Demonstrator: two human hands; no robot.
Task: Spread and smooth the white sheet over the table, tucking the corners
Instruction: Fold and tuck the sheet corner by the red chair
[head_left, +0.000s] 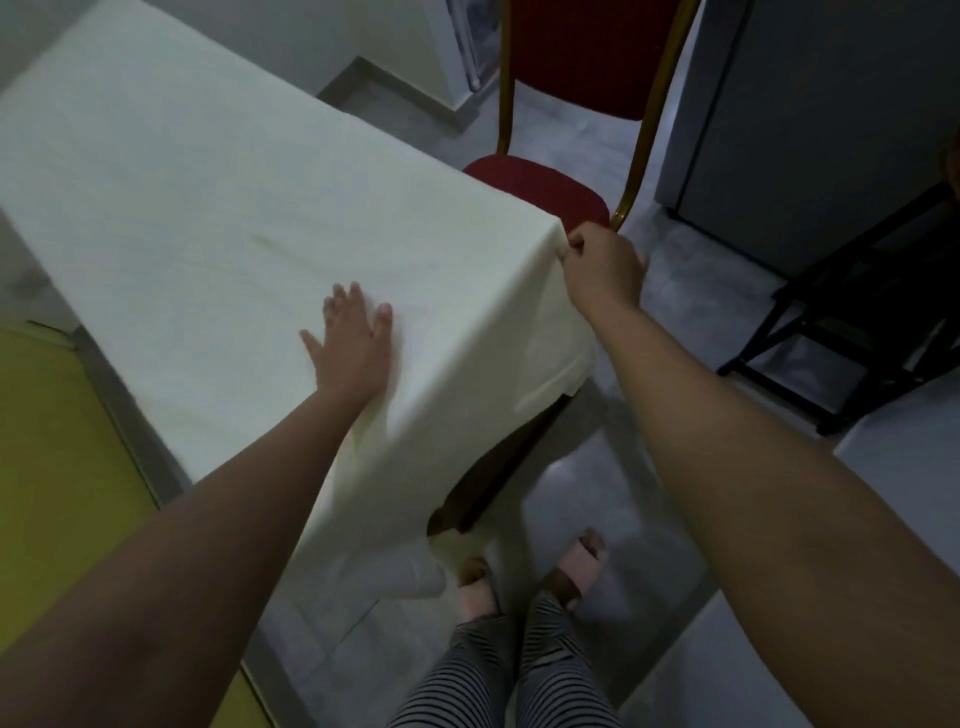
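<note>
Head view, looking down. The white sheet (197, 218) covers the table from the upper left of the frame to the centre, and hangs over the near edge and the right-hand corner. The table itself is almost wholly hidden; only a dark leg (498, 467) shows below the hanging cloth, right of centre.

The left hand (353, 348) lies palm down on the sheet at the centre of the frame, close to the near edge, its fingers (340, 306) spread and flat against the cloth, which lies directly beneath them. The right hand (605, 265), right of centre, is closed at the corner of the table; thumb and fingers pinch the sheet's edge where it turns over the corner. Below that grip the cloth falls in a loose fold.

A red chair (540, 192) with a gold-coloured frame stands just beyond the gripped corner, upper centre. A black folding stand (841, 332) is at the right edge. A yellow surface (62, 467) fills the lower left. Feet in pale slippers (582, 566) and striped trousers appear at the bottom centre.

No brand, label or writing can be read anywhere.
</note>
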